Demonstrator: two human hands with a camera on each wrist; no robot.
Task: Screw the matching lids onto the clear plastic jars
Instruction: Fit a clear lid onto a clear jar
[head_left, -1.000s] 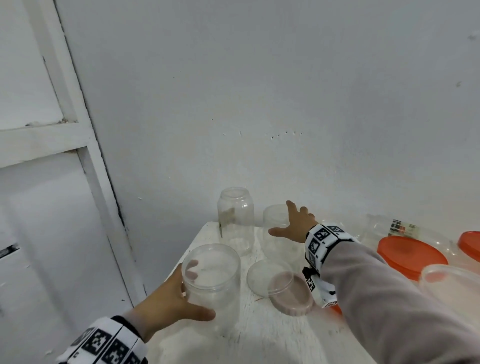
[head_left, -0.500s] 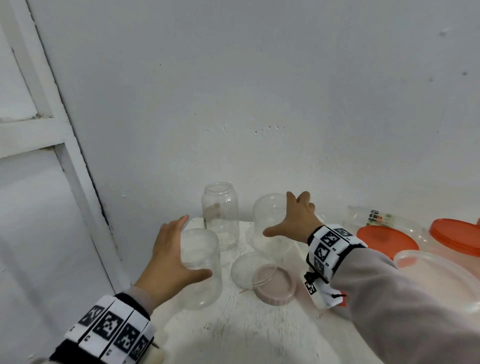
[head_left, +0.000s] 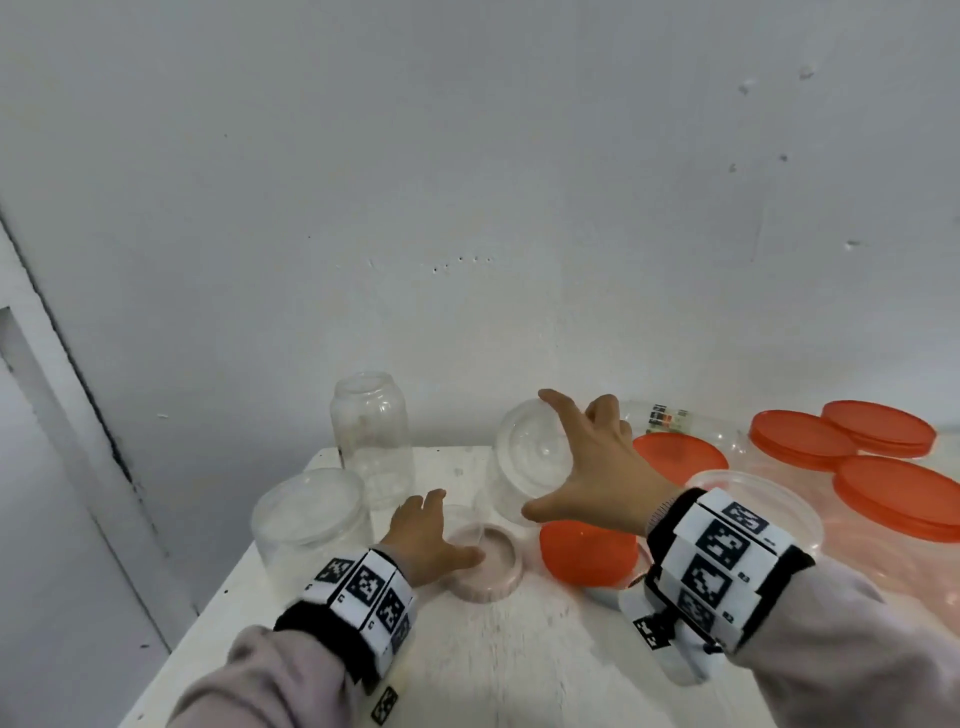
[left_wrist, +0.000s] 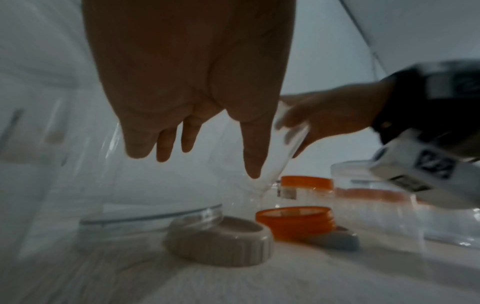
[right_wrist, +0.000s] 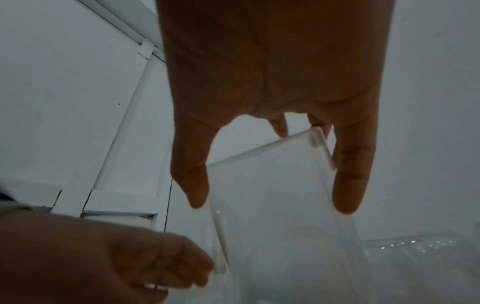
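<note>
My right hand (head_left: 537, 457) grips a clear jar (head_left: 530, 488) at the back middle of the white table (head_left: 467, 665) and holds it tilted; in the right wrist view the thumb and fingers (right_wrist: 346, 195) span the jar (right_wrist: 272, 174). My left hand (head_left: 452, 527) hovers with straight fingers (left_wrist: 250, 156) over a beige lid (left_wrist: 221, 242) and a clear lid (left_wrist: 155, 218) that leans on it, holding nothing. The beige lid (head_left: 488, 571) lies upside down. A wide clear jar (head_left: 311, 519) stands at the left, free of my hands.
A tall narrow jar (head_left: 371, 436) stands at the back by the wall. An orange lid (head_left: 587, 553) lies right of the beige one. Several orange-lidded containers (head_left: 883, 493) and an open tub (head_left: 779, 499) crowd the right side. The table's left edge is close to the wide jar.
My left hand has let go of the wide jar and moved right to above the lids. My right hand has closed round the back jar and tilted it.
</note>
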